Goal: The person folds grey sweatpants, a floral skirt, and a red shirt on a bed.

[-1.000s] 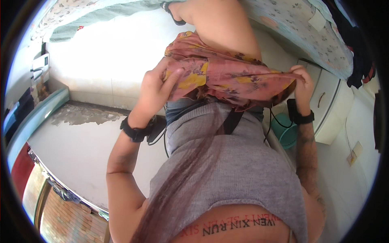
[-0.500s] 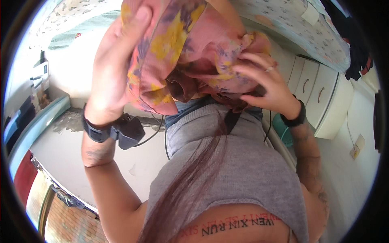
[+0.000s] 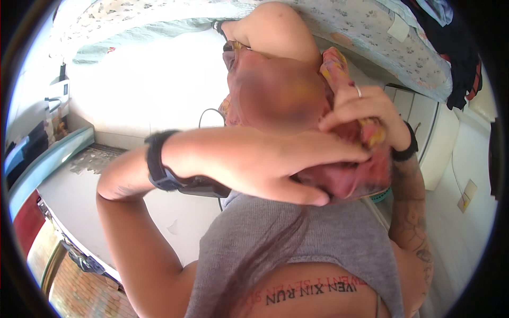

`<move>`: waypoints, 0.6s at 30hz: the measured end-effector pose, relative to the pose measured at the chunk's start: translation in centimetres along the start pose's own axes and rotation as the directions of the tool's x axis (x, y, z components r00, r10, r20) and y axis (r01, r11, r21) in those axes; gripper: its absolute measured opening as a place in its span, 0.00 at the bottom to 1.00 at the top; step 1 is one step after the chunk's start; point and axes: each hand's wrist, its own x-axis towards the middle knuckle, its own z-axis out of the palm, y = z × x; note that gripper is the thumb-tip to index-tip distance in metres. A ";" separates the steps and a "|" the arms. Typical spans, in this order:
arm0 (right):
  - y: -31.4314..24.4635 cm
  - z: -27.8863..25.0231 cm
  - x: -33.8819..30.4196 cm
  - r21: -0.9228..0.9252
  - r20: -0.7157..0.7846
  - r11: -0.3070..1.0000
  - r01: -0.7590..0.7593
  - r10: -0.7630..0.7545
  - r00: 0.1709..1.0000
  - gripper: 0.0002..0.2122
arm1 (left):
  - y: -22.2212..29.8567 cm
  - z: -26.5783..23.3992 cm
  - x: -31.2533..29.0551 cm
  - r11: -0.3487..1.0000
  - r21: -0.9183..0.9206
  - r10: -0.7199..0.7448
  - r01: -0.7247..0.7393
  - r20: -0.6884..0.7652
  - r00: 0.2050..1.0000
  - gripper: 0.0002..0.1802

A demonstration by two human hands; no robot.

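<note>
A pink garment [image 3: 254, 69] with yellow and purple flowers lies bunched over my lap, its middle smeared by blur. My left hand [image 3: 270, 159] reaches across to the right over it, with cloth between the thumb and the long fingers. Beside those fingertips, my right hand [image 3: 366, 108] has bent fingers closed round a gathered part of the same garment. One end of the cloth pokes up above the right hand. Folds below the left fingers hang by my grey knit top [image 3: 339, 233].
A pale tabletop [image 3: 164, 217] is at my left. Ahead lies a bed with a flowered cover [image 3: 366, 37], and my bent knee [image 3: 281, 26] is in front of it. A white drawer cabinet [image 3: 440, 143] and part of a teal basket [image 3: 380, 196] are at the right.
The garment has come down and bunched toward the right. My left hand has swung from its upper left side across to beside my right hand, which now grips a gathered part.
</note>
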 end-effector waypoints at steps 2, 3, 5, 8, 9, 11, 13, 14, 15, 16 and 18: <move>1.0 -0.4 -2.7 0.078 0.030 0.984 -0.162 0.160 0.987 0.10 | -0.6 0.4 -1.7 0.968 -0.133 -0.206 0.211 0.055 0.977 0.33; 1.9 -1.2 -4.3 0.106 0.064 0.972 -0.210 0.205 0.977 0.12 | -1.3 0.2 -2.6 0.971 0.021 -0.237 0.239 -0.074 0.969 0.33; 1.9 -2.6 -8.1 0.115 0.080 0.951 -0.287 0.279 0.957 0.14 | -3.5 -0.9 -4.2 0.890 0.343 -0.203 0.302 -0.295 0.934 0.33; 5.6 -2.8 -15.8 0.511 -0.172 0.773 -0.376 0.520 0.837 0.16 | -7.6 -1.9 -7.4 0.655 0.450 -0.271 0.607 -0.610 0.745 0.40; 7.9 -2.5 -17.9 0.514 -0.179 0.773 -0.373 0.522 0.834 0.16 | -8.7 -1.9 -8.1 0.655 0.455 -0.272 0.603 -0.603 0.750 0.40; 10.1 -2.2 -18.4 0.696 -0.430 0.643 -0.320 0.730 0.531 0.17 | -10.6 -1.6 -9.1 0.632 0.378 -0.365 0.676 -0.625 0.690 0.44; 10.0 -1.7 -17.6 0.741 -0.423 0.617 -0.265 0.736 0.529 0.17 | -11.6 -1.3 -8.9 0.625 0.391 -0.373 0.676 -0.611 0.698 0.47; 10.9 -1.6 -17.4 0.722 -0.466 0.656 -0.220 0.695 0.548 0.17 | -12.1 -1.2 -8.4 0.623 0.384 -0.343 0.681 -0.649 0.679 0.47; 11.4 -1.5 -17.2 0.699 -0.507 0.694 -0.174 0.652 0.563 0.17 | -12.4 -1.3 -8.0 0.623 0.376 -0.311 0.686 -0.686 0.658 0.46; 11.3 -1.3 -16.3 0.700 -0.505 0.693 -0.173 0.652 0.566 0.17 | -12.8 -1.6 -8.0 0.620 0.376 -0.312 0.689 -0.687 0.656 0.46; 10.8 -1.0 -14.2 0.615 -0.654 0.752 -0.236 0.655 0.380 0.17 | -13.5 -2.6 -7.9 0.619 0.434 -0.198 0.655 -0.720 0.665 0.44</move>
